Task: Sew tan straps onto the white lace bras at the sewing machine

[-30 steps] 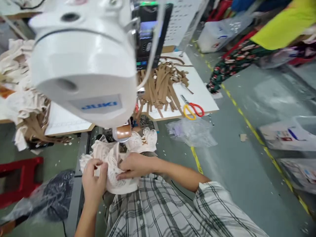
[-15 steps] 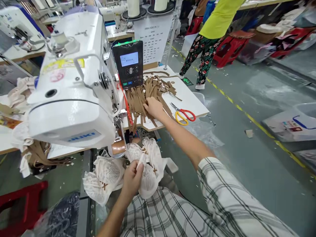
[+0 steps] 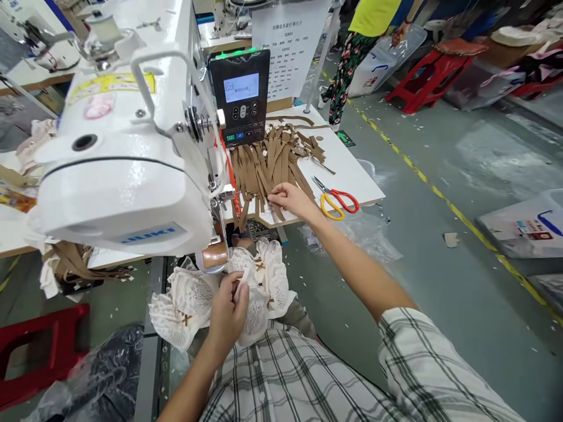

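one change registers: the right hand [image 3: 292, 200] is off the white lace garment with brown bows [image 3: 255, 319] and at the near end of the flat brown fabric strips [image 3: 253, 170] on the white tabletop [image 3: 347, 170]; whether its bunched fingertips pinch a strip cannot be told. the left hand [image 3: 229, 310] keeps the garment's edge pinched above the lap. strip handling thus appears under way.

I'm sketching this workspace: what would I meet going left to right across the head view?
Lower-left red stool, leftmost lace garment, left hand, right hand, scissors, beige floor scrap, clear box at right edge.
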The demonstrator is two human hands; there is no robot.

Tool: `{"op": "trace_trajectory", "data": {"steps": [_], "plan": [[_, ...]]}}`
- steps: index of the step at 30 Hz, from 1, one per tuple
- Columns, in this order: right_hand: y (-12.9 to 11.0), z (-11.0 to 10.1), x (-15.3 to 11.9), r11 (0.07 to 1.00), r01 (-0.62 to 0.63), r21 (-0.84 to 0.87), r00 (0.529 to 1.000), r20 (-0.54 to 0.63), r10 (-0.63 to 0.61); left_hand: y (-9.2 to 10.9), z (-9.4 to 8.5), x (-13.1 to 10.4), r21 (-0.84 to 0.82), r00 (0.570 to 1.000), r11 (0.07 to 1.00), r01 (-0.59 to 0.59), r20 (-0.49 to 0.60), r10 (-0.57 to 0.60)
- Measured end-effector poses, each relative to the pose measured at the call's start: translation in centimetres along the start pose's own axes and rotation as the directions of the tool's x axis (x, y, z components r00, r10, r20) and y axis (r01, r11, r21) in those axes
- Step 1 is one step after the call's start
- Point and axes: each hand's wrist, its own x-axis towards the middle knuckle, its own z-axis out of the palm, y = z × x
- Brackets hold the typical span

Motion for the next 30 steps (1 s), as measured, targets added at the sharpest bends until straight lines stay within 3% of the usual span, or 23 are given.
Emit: {"op": "trace_trajectory", "data": {"steps": [2, 4, 7, 9, 10, 12, 14, 17, 20, 22, 24, 27, 30], "plan": [[0.3, 0.1, -1.2, 0.997, -0.061, 0.052, 0.998, 0.012, 0.060, 0.0, -0.2, 0.0, -0.009, 1.000, 1.000, -0.004, 0.025, 0.004], [0.2, 0.1, -2.3, 0.962, -0.169, 0.216, 0.984, 0.096, 0.151, 0.1, -0.3, 0.0, 0.019, 1.000, 1.000, 0.000, 0.019, -0.001], [-0.7, 0.8, -4.9, 0.735, -0.360, 0.575, 0.919, 0.352, 0.176, 0.5, -0.7, 0.1, 0.058, 1.000, 0.998, 0.001, -0.019, 0.000], [-1.9, 2.0, -7.6, 0.577, -0.464, 0.672, 0.853, 0.515, 0.086, 1.2, -1.2, 0.1, 0.022, 1.000, 1.000, 0.005, -0.016, -0.005], [-2.6, 2.9, -9.1, 0.546, -0.485, 0.683, 0.827, 0.560, 0.035, 1.6, -1.5, 0.1, -0.018, 1.000, 1.000, 0.006, 0.007, -0.006], [-4.1, 4.7, -12.2, 0.578, -0.441, 0.687, 0.829, 0.558, -0.031, 2.5, -2.2, 0.1, -0.105, 0.994, 0.994, -0.006, 0.104, 0.017], [-5.3, 6.2, -14.7, 0.669, -0.326, 0.668, 0.879, 0.474, -0.046, 3.3, -2.7, 0.1, -0.129, 0.977, 0.992, -0.011, 0.211, 0.038], [-6.0, 7.8, -16.4, 0.715, -0.237, 0.658, 0.932, 0.363, -0.025, 3.9, -2.8, 0.2, -0.057, 0.969, 0.998, 0.023, 0.247, -0.008], [-5.8, 8.1, -16.3, 0.667, -0.293, 0.686, 0.902, 0.430, -0.046, 4.2, -2.4, 0.5, -0.088, 0.972, 0.994, 0.063, 0.232, -0.041], [-5.7, 7.7, -15.6, 0.666, -0.298, 0.684, 0.892, 0.448, -0.062, 4.5, -2.6, 0.9, -0.126, 0.972, 0.992, 0.012, 0.235, 0.018], [-5.9, 7.1, -14.5, 0.682, -0.227, 0.695, 0.936, 0.349, -0.044, 4.6, -3.3, 1.4, -0.095, 0.963, 0.983, -0.156, 0.206, 0.173], [-6.8, 6.5, -12.1, 0.728, -0.122, 0.674, 0.976, 0.215, -0.036, 4.0, -5.0, 2.3, 0.190, 0.918, 0.898, -0.396, 0.061, 0.392], [-7.9, 6.7, -9.8, 0.814, -0.071, 0.576, 0.960, 0.260, -0.101, 2.9, -6.4, 3.1, 0.516, 0.891, 0.791, -0.329, -0.109, 0.441]]}}
